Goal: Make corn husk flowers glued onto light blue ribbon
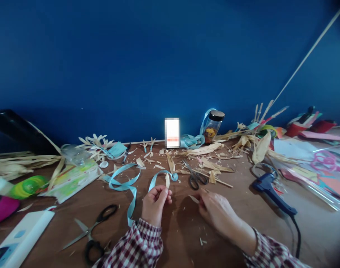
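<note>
husk pieces (167, 181), scissors (89, 232) and a glue gun (272, 188) suggest a craft workspace.

From my remote post I saw a slim, cream-coloured corn husk strip (167, 181) standing nearly upright, its pointed tip above the pinching thumb and fingers of the left hand (156, 203). A second pale husk piece (194, 199) slanted leftward from the right hand's (218, 210) fingertips, its other end hidden.

Checked maroon-white sleeves (142, 243) have gathered cuffs (149, 226)
</note>
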Tool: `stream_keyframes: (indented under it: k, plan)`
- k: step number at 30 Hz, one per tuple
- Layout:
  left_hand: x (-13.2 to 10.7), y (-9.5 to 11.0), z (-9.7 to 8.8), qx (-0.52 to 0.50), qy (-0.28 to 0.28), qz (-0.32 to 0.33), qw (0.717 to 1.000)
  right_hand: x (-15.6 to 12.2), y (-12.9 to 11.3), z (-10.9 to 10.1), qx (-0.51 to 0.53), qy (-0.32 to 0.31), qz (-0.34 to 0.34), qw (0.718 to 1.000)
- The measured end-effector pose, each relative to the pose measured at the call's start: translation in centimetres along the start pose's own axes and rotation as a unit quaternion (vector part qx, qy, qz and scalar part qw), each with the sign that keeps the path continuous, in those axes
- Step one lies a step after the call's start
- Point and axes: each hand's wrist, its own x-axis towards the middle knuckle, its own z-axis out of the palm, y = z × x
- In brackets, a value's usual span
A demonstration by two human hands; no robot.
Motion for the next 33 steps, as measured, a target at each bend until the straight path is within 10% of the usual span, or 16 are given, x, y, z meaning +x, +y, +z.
stream_keyframes:
  k: [10, 20, 33]
  plan:
    - [-0.3, 0.5, 0.4, -0.012, -0.001, -0.026, 1.0, 0.3, -1.3, -1.3, 0.165, 0.03, -0.069, 0.983]
    - [0.0, -0.1, 0.4, -0.088, -0.029, -0.066, 0.993, 3.0, -6.0, 0.5, 0.613, 0.045, 0.0, 0.789]
    - [-1.0, 0.7, 1.4, -0.086, -0.012, -0.118, 0.989, 3.7, -5.3, 3.3, 0.691, 0.069, 0.048, 0.718]
